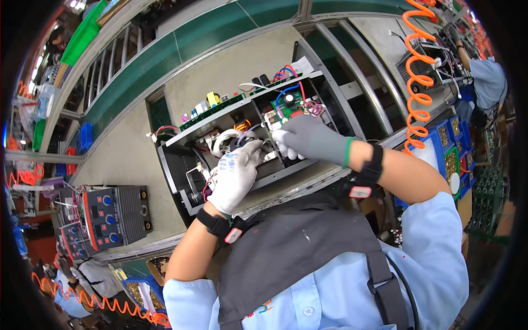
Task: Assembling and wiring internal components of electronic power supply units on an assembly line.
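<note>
In front of me lies an open black metal chassis (175,177) filled with electrical parts. My left hand (236,171), in a white glove, reaches inside with its fingers closed near a loop of thick white cable (219,144). Beside it, my right hand (311,138) wears a grey glove with pale fingertips, which are curled together close to the left fingers. What either hand grips is hidden. A copper coil (242,125) sits behind the left fingers. Beyond the right hand is a green circuit board (287,102) with red and blue wires.
Red-fronted machines with blue knobs (109,219) stand on the bench at left. Metal rollers (363,77) run at the right, near a hanging orange coiled hose (419,99). Blue bins (444,137) hold small parts. Another person (487,82) works at far right.
</note>
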A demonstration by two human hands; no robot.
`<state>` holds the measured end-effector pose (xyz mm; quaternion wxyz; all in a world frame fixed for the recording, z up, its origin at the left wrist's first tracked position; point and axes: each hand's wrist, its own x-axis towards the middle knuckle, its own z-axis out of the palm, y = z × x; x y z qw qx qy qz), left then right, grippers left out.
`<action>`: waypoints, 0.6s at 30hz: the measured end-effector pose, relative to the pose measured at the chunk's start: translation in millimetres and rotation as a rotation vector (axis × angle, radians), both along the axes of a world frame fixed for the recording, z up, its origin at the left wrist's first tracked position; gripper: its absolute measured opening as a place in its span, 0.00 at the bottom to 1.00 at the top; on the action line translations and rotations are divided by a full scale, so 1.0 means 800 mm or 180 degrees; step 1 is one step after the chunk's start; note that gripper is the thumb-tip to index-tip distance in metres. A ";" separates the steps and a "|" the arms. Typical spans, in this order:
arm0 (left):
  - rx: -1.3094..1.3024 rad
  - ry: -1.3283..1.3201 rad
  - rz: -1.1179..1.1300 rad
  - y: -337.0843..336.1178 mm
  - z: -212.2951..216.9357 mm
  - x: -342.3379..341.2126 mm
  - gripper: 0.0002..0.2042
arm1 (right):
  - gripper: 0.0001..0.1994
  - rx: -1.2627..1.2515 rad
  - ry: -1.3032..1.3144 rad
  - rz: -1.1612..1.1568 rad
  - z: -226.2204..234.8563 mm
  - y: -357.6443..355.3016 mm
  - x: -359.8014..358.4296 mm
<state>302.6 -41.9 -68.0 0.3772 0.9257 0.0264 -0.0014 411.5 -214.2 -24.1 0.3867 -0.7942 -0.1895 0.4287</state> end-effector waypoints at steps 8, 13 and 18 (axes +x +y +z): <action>0.0440 0.1235 -0.0646 0.001 0.009 0.032 0.09 | 0.16 0.0403 -0.3697 -0.0823 -0.051 -0.146 -0.002; -0.0059 0.2028 -0.0310 -0.005 0.024 0.044 0.10 | 0.22 0.1247 -0.2617 -0.1514 -0.082 -0.138 -0.006; 0.0680 0.0820 -0.0950 0.018 -0.009 0.021 0.04 | 0.22 0.1265 -0.2927 -0.1483 -0.099 -0.134 -0.004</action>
